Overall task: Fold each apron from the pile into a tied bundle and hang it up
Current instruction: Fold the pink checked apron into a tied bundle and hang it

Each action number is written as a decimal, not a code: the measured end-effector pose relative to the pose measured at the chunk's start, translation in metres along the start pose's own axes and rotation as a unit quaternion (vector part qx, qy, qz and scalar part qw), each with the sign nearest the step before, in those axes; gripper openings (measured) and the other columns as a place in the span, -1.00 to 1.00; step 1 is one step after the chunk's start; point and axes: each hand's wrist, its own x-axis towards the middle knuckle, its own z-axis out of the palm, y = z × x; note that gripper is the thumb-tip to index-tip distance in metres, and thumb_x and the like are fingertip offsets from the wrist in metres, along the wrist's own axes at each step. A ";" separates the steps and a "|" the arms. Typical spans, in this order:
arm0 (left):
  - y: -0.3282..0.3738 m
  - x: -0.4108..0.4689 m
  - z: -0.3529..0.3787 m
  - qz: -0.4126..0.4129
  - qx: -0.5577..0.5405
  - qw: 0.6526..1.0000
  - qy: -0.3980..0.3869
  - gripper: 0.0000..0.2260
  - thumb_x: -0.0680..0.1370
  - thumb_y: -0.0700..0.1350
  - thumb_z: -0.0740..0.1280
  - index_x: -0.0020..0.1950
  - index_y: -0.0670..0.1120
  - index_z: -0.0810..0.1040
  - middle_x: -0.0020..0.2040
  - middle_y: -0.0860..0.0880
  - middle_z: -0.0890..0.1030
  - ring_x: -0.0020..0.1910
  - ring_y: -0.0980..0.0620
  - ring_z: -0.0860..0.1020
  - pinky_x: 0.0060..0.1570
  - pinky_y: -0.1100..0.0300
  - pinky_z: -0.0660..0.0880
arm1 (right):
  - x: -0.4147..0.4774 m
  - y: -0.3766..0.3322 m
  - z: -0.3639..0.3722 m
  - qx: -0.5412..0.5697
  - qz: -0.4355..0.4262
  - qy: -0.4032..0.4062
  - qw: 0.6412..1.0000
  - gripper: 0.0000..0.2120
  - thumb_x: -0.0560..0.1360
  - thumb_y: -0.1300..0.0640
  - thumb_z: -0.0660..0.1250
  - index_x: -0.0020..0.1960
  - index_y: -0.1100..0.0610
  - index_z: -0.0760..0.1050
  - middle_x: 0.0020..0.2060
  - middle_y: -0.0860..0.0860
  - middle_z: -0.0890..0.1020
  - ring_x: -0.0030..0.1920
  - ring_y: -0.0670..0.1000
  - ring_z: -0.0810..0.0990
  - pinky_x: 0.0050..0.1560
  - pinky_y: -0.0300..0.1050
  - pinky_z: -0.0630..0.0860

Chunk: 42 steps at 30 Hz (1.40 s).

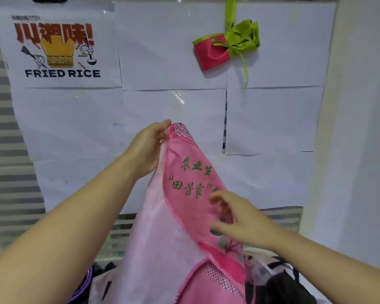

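At wall [360, 128] | left hand [148, 148] pinches apron [184, 207] top edge | right hand [239, 218] blurred

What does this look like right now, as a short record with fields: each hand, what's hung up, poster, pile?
left hand: pinches the top edge of the pink apron, holding it up
right hand: blurred, at the apron's printed front; grip unclear
hung up: one pink and green tied bundle, on a green strap, upper right
poster: fried rice poster, upper left
pile: more fabric below the apron
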 end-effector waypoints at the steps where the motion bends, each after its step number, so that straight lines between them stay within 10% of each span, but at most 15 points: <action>1: -0.001 0.002 0.003 0.021 0.038 0.999 0.008 -0.72 0.59 -0.21 0.24 0.30 -0.19 0.48 0.09 -0.09 0.58 -0.01 0.03 0.59 0.07 0.18 0.55 | -0.004 -0.003 0.017 0.022 0.023 -0.102 0.994 -0.41 0.38 -0.14 0.41 0.32 0.03 0.35 0.07 -0.14 0.51 0.05 -0.20 0.51 0.14 -0.32 0.42; 8: -0.005 0.006 -0.014 0.134 0.448 0.883 0.030 -0.28 0.46 -0.39 0.23 0.57 -0.11 0.06 0.47 0.01 0.28 0.42 0.06 0.32 0.37 0.22 0.27 | -0.011 -0.017 0.077 0.005 0.056 -0.365 0.929 -0.87 0.53 0.19 0.28 0.02 0.22 0.54 -0.15 0.09 0.67 -0.43 -0.33 0.48 -0.26 -0.49 0.40; 12: -0.019 0.001 -0.014 0.068 0.534 0.843 0.006 -0.25 0.45 -0.36 0.20 0.58 -0.12 -0.06 0.55 -0.25 0.07 0.50 -0.18 0.16 0.44 -0.03 0.19 | 0.010 -0.055 0.105 0.032 -0.069 -0.321 0.944 -0.71 0.54 0.32 0.24 0.25 0.28 0.35 -0.05 0.20 0.58 -0.13 0.10 0.58 -0.20 -0.29 0.40; 15: -0.027 -0.003 -0.008 0.081 0.529 0.845 -0.006 -0.23 0.47 -0.36 0.20 0.58 -0.08 -0.13 0.58 -0.11 0.00 0.51 -0.04 0.15 0.39 0.26 0.18 | 0.013 -0.077 0.140 0.042 -0.197 -0.344 0.917 -0.67 0.44 0.49 0.20 0.15 0.64 0.32 0.00 0.51 0.52 0.00 0.46 0.51 -0.25 -0.59 0.28; 17: -0.025 -0.003 -0.010 0.098 0.537 0.838 -0.002 -0.23 0.48 -0.36 0.21 0.58 -0.06 -0.12 0.58 -0.04 0.00 0.52 0.03 0.13 0.29 0.39 0.14 | 0.018 -0.079 0.141 0.073 -0.197 -0.355 0.911 -0.62 0.42 0.53 0.20 0.24 0.55 0.37 0.15 0.45 0.50 0.15 0.34 0.48 -0.05 -0.63 0.29; 22: -0.006 -0.006 -0.040 0.155 0.518 0.839 0.053 -0.25 0.44 -0.43 0.16 0.57 -0.05 0.02 0.55 -0.02 0.14 0.50 0.07 0.18 0.25 0.47 0.10 | 0.046 -0.048 0.061 0.007 -0.097 0.014 0.995 -0.75 0.43 0.34 0.28 0.01 0.14 0.65 -0.06 0.01 0.69 -0.12 -0.23 0.55 -0.04 -0.35 0.41; 26: 0.009 -0.011 -0.050 0.204 0.405 0.886 0.098 -0.30 0.41 -0.50 0.10 0.53 -0.10 0.20 0.49 0.00 0.29 0.44 0.13 0.29 0.43 0.29 0.16 | 0.065 0.003 0.009 0.154 0.106 0.234 0.954 -0.78 0.46 0.24 0.35 0.06 0.01 0.51 -0.02 -0.08 0.58 -0.10 -0.21 0.52 0.00 -0.24 0.38; 30: 0.032 -0.013 -0.038 0.187 0.182 0.961 0.097 -0.33 0.43 -0.56 0.00 0.46 -0.10 0.35 0.21 -0.01 0.57 0.06 0.11 0.59 0.15 0.25 0.51 | 0.063 0.033 0.027 0.339 0.289 -0.045 0.894 -0.37 0.37 -0.32 0.33 0.31 0.03 0.43 0.20 0.00 0.58 0.22 0.03 0.50 0.37 0.10 0.30; 33: 0.050 -0.012 -0.027 0.172 0.065 0.980 0.080 -0.38 0.48 -0.56 0.00 0.43 -0.10 0.39 0.01 -0.02 0.64 -0.19 0.08 0.61 -0.01 0.18 0.57 | 0.055 0.024 0.068 0.394 0.271 -0.220 0.850 -0.23 0.30 -0.48 0.27 0.32 0.00 0.49 0.29 0.10 0.54 0.37 0.20 0.40 0.45 0.25 0.16; 38: 0.067 -0.011 -0.022 0.175 -0.049 0.981 0.062 -0.46 0.54 -0.52 0.03 0.45 -0.14 0.35 0.06 -0.12 0.61 -0.30 0.08 0.64 -0.20 0.20 0.61 | 0.049 -0.025 0.081 0.513 0.221 -0.279 0.781 -0.21 0.03 -0.36 0.54 0.13 0.06 0.57 0.00 0.03 0.69 -0.01 -0.01 0.67 -0.02 -0.13 0.57; 42: 0.068 -0.005 -0.030 0.169 -0.071 0.981 0.057 -0.44 0.53 -0.53 0.02 0.45 -0.13 0.34 0.08 -0.14 0.60 -0.31 0.07 0.64 -0.26 0.19 0.60 | 0.057 -0.034 0.076 0.613 0.187 -0.262 0.722 -0.27 0.28 -0.30 0.45 0.27 0.16 0.54 0.19 0.16 0.60 0.15 0.10 0.60 0.24 0.03 0.47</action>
